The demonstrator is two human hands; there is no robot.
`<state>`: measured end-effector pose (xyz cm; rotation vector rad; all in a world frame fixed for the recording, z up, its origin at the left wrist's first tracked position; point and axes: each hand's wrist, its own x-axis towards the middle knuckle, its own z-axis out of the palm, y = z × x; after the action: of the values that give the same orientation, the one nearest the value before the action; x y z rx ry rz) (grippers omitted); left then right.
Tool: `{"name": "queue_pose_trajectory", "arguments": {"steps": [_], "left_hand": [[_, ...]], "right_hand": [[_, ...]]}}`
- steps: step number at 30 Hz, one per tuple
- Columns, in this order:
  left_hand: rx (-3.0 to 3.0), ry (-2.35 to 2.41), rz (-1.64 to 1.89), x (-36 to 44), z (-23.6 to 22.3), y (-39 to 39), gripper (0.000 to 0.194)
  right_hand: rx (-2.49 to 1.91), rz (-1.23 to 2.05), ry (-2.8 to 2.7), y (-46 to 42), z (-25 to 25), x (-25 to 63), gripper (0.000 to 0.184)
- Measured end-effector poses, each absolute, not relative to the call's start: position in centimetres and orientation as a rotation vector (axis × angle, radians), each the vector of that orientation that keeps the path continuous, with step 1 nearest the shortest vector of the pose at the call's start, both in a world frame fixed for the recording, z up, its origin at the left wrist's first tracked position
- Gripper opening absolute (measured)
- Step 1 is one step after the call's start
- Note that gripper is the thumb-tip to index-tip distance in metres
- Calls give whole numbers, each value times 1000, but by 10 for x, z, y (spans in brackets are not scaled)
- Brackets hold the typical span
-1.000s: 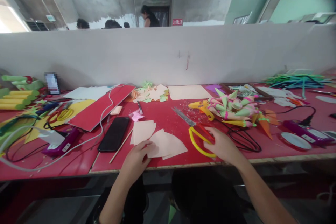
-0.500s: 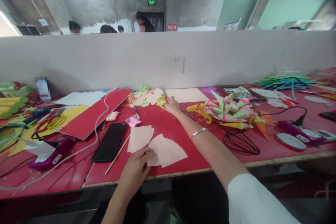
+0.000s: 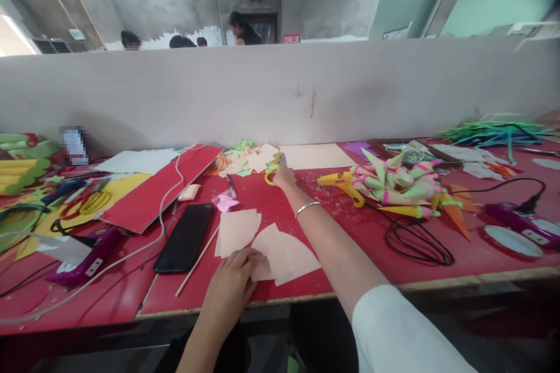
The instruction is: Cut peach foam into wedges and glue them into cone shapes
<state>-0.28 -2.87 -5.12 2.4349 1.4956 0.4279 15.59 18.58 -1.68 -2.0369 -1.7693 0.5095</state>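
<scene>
At the back of the work area my right hand (image 3: 285,177) is closed on a pair of yellow-handled scissors (image 3: 270,175), low over the red table beside the paper scraps. My left hand (image 3: 240,271) rests near the front edge, fingers curled and pinching the left edge of a cut piece of pale peach paper (image 3: 273,253). Under that piece lies a fan-shaped peach piece (image 3: 301,259). A small stack of squarish peach papers (image 3: 238,233) sits just behind my left hand.
A black phone (image 3: 184,239) and a thin wooden stick (image 3: 196,262) lie left. A pink paper star (image 3: 225,201) is behind them. To the right are a yellow glue gun (image 3: 343,183), a bundle of paper cones (image 3: 398,180) and a coiled black cable (image 3: 420,243). A white partition (image 3: 196,93) stands behind.
My right hand has turned a little with the scissors, staying near the scraps. My left hand keeps its place on the paper. The view has shifted slightly.
</scene>
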Motion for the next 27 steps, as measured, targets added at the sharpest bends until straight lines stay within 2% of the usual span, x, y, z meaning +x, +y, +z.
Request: {"name": "queue_pose_trajectory", "arguments": {"steps": [4,6,9,13,15,17,22,27], "left_hand": [[2467,1591,431,-2,-50,-30,38],[2442,1660,513,-3,-50,-31,33],[2310,1755,794,-10,-51,-29,28],[2063,1888,1162,-21,-50,-26,32],[1994,1937,1228,-24,-49,-25,34],[1991,1945,1254,-21,-48,-24,35],[2216,1883,1362,-1,-49,-25,30],[2447,1635,1228,24,-50,-27,41]], "right_hand": [[-1843,464,-1957,158,3,158,28],[-1670,471,-2072,131,14,166,16],[-1442,503,-2196,76,22,185,16],[-1026,564,-2498,4,7,215,16],[-1019,567,-2524,-19,-8,225,19],[-985,427,-2627,-29,-23,230,26],[-993,318,-2645,-13,-47,225,35],[-1092,317,-2226,-10,-49,232,33]]}}
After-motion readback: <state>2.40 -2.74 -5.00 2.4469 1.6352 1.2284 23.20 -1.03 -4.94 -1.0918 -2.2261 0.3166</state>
